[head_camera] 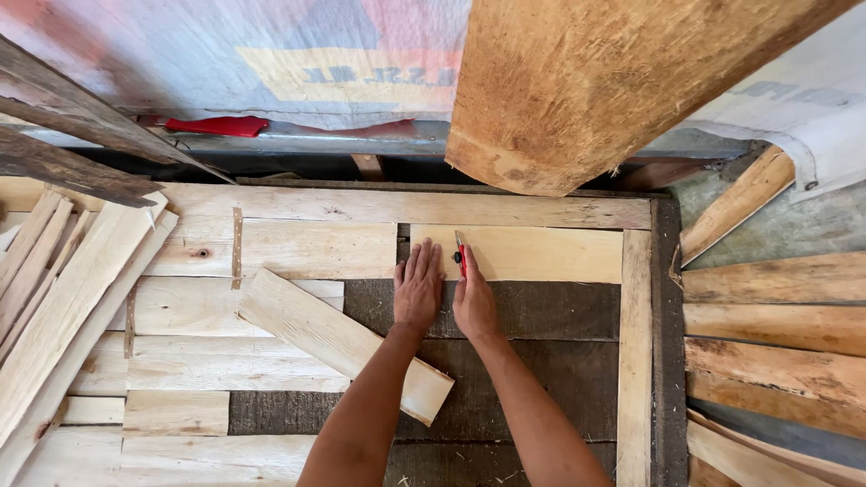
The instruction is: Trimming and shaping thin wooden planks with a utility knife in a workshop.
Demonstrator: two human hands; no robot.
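Surface: wooden platform of pale boards.
Left hand: open, flat on short board.
Right hand: gripping red pencil against that board.
Nearby: loose plank lying diagonally, left of the forearms.

A loose plank lies diagonally near stacked boards.

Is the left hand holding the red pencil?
No, the right hand holds the red pencil; the left hand lies flat.
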